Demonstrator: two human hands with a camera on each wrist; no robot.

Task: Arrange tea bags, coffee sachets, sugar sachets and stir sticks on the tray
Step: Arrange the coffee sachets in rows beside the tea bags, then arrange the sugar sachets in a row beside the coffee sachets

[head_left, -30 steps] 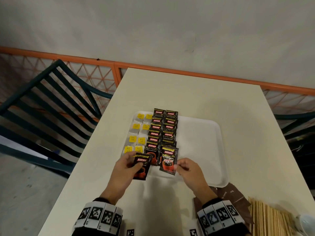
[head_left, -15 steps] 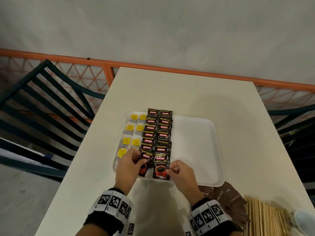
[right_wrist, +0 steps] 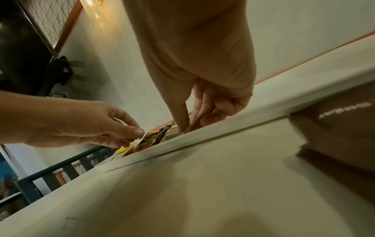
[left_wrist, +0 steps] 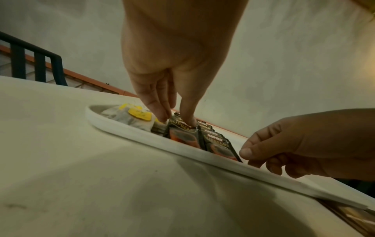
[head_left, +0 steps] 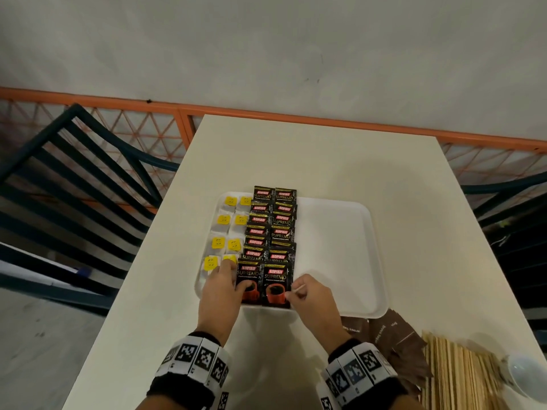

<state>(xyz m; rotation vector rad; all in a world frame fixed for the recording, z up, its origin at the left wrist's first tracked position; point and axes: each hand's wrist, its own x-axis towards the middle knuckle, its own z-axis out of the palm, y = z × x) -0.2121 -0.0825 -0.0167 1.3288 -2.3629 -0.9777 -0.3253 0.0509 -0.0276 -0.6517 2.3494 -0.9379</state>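
A white tray (head_left: 334, 247) lies on the cream table (head_left: 310, 155). Its left part holds two columns of tea bags (head_left: 225, 220) with yellow tags and two columns of black coffee sachets (head_left: 273, 229). My left hand (head_left: 235, 276) pinches the front-left coffee sachet (head_left: 251, 275), thumb on its face and fingers at its left edge by the tea bags. My right hand (head_left: 291, 292) pinches the right edge of the front-right coffee sachet (head_left: 275, 279), other fingers curled. Both sachets lie against the tray's near rim (left_wrist: 142, 136). The tray's right half is bare.
Brown sugar sachets (head_left: 381, 329) lie just off the tray's near right corner, with a heap of wooden stir sticks (head_left: 461, 377) and a white cup (head_left: 529, 377) beside them. Dark slatted chairs (head_left: 74, 187) flank the table; an orange railing (head_left: 266, 109) runs behind.
Both hands moved forward over the tray's near edge. The two sachets they held above the table now lie at the front of the two coffee columns.
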